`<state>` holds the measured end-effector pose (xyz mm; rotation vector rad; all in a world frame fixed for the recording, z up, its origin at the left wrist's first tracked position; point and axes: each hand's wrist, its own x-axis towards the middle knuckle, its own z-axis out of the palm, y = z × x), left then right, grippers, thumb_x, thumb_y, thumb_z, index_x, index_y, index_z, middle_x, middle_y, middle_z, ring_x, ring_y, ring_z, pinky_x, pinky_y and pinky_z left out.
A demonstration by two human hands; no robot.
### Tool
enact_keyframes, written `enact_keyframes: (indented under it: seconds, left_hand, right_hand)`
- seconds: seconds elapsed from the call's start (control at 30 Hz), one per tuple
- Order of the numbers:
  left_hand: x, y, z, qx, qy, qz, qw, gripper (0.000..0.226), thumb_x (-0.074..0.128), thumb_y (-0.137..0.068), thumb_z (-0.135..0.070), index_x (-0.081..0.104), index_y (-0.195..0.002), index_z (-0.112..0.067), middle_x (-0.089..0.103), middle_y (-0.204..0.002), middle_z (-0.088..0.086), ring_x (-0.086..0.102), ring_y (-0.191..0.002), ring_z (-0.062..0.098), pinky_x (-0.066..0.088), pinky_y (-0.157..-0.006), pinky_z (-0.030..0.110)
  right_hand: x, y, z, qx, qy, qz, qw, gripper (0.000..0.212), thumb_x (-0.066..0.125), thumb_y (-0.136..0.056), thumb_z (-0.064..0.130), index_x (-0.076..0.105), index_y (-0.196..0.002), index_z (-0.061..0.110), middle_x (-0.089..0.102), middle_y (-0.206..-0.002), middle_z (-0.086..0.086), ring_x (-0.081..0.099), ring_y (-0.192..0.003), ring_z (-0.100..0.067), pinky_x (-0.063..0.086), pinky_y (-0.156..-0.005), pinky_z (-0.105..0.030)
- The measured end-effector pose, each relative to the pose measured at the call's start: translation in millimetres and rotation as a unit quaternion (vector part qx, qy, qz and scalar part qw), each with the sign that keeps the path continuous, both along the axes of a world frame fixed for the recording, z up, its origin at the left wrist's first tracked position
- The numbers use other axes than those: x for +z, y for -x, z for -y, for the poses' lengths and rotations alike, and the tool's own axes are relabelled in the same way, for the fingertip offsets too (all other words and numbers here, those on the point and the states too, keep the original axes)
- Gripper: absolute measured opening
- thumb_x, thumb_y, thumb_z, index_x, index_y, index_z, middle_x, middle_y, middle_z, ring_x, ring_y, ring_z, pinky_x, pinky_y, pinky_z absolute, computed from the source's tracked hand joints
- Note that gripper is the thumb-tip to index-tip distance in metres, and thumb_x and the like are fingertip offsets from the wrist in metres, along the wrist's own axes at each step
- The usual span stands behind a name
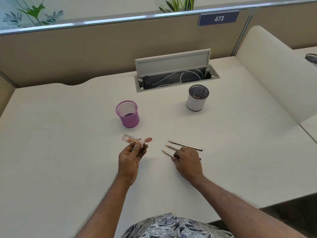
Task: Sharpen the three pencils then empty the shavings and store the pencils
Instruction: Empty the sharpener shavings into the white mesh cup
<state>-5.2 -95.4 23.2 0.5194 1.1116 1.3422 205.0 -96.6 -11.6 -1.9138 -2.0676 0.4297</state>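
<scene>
My left hand (131, 158) grips a small pink sharpener (133, 140) with a clear chamber holding shavings; its round lid (148, 139) hangs open. Three grey pencils lie side by side on the desk with sharp tips pointing left: the far pencil (185, 145), the middle pencil (171, 147) and the near pencil (167, 153). My right hand (187, 160) rests over the middle and near ones, fingers touching the near pencil. A purple mesh cup (127, 114) stands behind the sharpener. A white cup with a black mesh liner (196, 100) stands further right, with brownish bits inside.
An open cable hatch (175, 78) with white cords sits at the back of the white desk (60, 143). A beige partition rises behind it, and a cream divider panel (274, 79) bounds the right side. The desk's front edge is near my body.
</scene>
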Motion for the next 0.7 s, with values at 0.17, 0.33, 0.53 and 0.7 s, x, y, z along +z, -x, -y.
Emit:
enact_keyframes:
  seconds: [0.17, 0.33, 0.53, 0.7]
  left_hand:
    - [0, -1, 1, 0.000, 0.003, 0.000, 1.000, 0.020, 0.055, -0.095, -0.014, 0.071, -0.103, -0.004, 0.076, -0.091, 0.004, 0.072, -0.086, 0.016, 0.058, -0.078, 0.024]
    - [3, -1, 2, -0.004, 0.004, 0.003, 1.000, 0.021, 0.057, -0.094, -0.016, 0.071, -0.103, -0.004, 0.077, -0.092, 0.004, 0.072, -0.087, 0.016, 0.058, -0.078, 0.024]
    - [1, -1, 3, -0.006, 0.017, 0.016, 1.000, 0.017, 0.053, -0.099, -0.012, 0.066, -0.110, -0.010, 0.074, -0.098, 0.007, 0.072, -0.089, 0.020, 0.058, -0.078, 0.026]
    - [5, -6, 6, -0.038, -0.012, -0.001, 0.999, 0.042, 0.070, -0.087, -0.021, 0.046, -0.121, -0.019, 0.072, -0.116, 0.020, 0.068, -0.092, 0.023, 0.056, -0.080, 0.028]
  right_hand:
    - [-1, 1, 1, -0.008, -0.007, 0.011, 1.000, 0.015, 0.067, -0.085, 0.027, 0.072, -0.085, 0.013, 0.067, -0.084, -0.003, 0.060, -0.087, -0.028, 0.042, -0.075, -0.037]
    - [3, -3, 3, -0.009, -0.018, 0.002, 1.000, 0.018, 0.074, -0.080, 0.027, 0.072, -0.087, 0.010, 0.067, -0.083, -0.005, 0.062, -0.085, -0.030, 0.045, -0.075, -0.038]
    - [13, -14, 3, -0.034, -0.056, -0.023, 0.998, 0.014, 0.074, -0.081, 0.027, 0.070, -0.082, 0.013, 0.067, -0.077, -0.001, 0.060, -0.076, -0.026, 0.043, -0.067, -0.034]
    - [19, -20, 6, -0.025, -0.008, -0.116, 0.993, 0.009, 0.069, -0.084, 0.026, 0.068, -0.091, 0.019, 0.062, -0.078, 0.012, 0.055, -0.077, -0.012, 0.037, -0.071, -0.024]
